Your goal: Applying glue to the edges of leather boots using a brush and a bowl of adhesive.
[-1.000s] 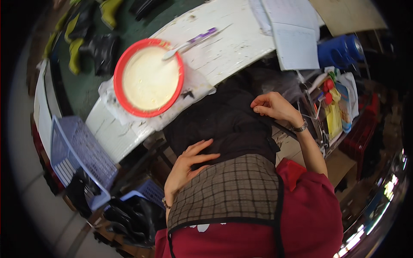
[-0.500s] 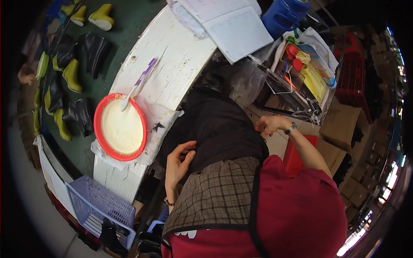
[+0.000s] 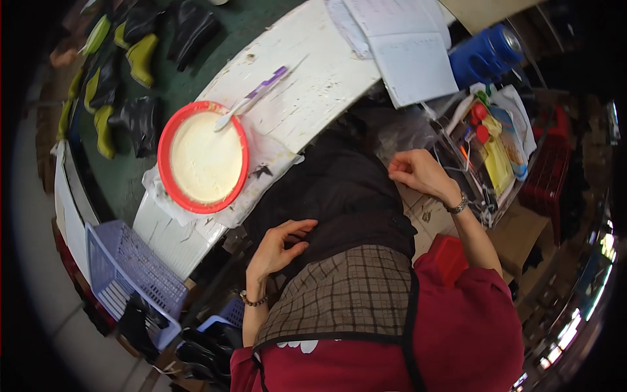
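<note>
My left hand [image 3: 279, 249] rests over my lap on dark trousers [image 3: 326, 186], thumb and fingers apart, nothing in it. Above my other knee, my right hand [image 3: 421, 173] has its fingers curled in toward the thumb, and no object shows in it. To the left, a red-rimmed bowl [image 3: 243, 153] holds a cream-coloured paste [image 3: 206, 160]. A toothbrush-like brush [image 3: 258, 93] with a purple and white handle lies across the rim, its pale end over the paste. Beneath the bowl is a stained white sheet [image 3: 271, 157] on the white bench [image 3: 307, 72].
Black and yellow-green boots [image 3: 142, 61] stand on a green conveyor surface [image 3: 189, 85] at the far left. Notebook pages [image 3: 415, 62], a blue jug [image 3: 486, 55] and a cluttered bin [image 3: 499, 163] are at the upper right. A lilac basket [image 3: 140, 268] sits lower left.
The whole view has shifted, so the bench and bowl sit higher in the picture. My right hand has lifted away from my knee toward the bin. My left hand stays over my lap.
</note>
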`<state>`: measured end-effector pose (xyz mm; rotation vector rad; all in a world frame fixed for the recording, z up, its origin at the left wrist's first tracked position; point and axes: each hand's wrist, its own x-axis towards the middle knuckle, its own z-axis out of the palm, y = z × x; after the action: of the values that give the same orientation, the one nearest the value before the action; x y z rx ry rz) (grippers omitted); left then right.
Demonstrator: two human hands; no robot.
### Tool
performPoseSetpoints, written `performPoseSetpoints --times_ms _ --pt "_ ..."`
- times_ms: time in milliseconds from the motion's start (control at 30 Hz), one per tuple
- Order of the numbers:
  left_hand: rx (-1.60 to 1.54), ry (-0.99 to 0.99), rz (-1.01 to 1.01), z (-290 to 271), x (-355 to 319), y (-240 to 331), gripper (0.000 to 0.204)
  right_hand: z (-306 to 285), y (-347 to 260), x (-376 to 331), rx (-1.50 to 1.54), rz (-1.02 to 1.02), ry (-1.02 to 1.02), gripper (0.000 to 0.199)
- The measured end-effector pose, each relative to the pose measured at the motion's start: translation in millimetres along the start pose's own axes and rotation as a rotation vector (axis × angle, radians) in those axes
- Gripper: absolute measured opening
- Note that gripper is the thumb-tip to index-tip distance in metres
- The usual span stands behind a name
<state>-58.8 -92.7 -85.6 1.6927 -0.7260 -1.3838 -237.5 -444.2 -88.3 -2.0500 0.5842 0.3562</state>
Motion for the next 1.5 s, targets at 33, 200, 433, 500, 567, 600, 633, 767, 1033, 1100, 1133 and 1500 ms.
performPoseSetpoints --times_ms 33,200,433,500,567,600,633,767,1033,1100,1133,1500 --pt "0.008 0.044 0.033 5 -1 1 0.055 -2 -17 16 0.018 -0.058 0.021 0.012" --pt "0.145 0.182 0.239 31 -19 16 0.038 10 -102 90 0.125 -0.395 0.242 0.012" --pt "0.331 0.137 0.168 8 -45 42 0.033 37 -173 228 0.148 -0.850 0.704 0.009" --pt "0.361 0.347 0.243 -18 -77 66 0.030 43 -164 262 0.127 -0.814 0.634 0.015" --pt "0.394 0.701 0.317 -52 -111 99 0.026 38 -144 272 0.199 -0.744 0.600 0.024" --pt "0.453 0.885 0.321 -74 -123 100 0.025 34 -133 272 0.254 -0.694 0.606 0.030" --pt "0.502 1.073 0.317 -98 -134 100 0.025 31 -126 270 0.357 -0.657 0.584 0.034" --pt "0.806 1.350 0.150 -204 -191 78 0.024 33 -133 273 0.561 -0.608 0.520 0.042" --pt "0.847 1.124 0.105 -287 -155 -18 0.018 43 -134 278 0.598 -0.612 0.554 0.047" --pt "0.767 0.877 -0.111 -279 -161 -16 0.028 42 -133 277 0.610 -0.591 0.534 0.050" --pt "0.764 0.757 -0.190 -277 -163 -23 0.033 40 -131 275 0.596 -0.566 0.538 0.052" --pt "0.700 0.648 -0.307 -272 -170 -28 0.051 40 -139 267 0.557 -0.579 0.548 0.046"
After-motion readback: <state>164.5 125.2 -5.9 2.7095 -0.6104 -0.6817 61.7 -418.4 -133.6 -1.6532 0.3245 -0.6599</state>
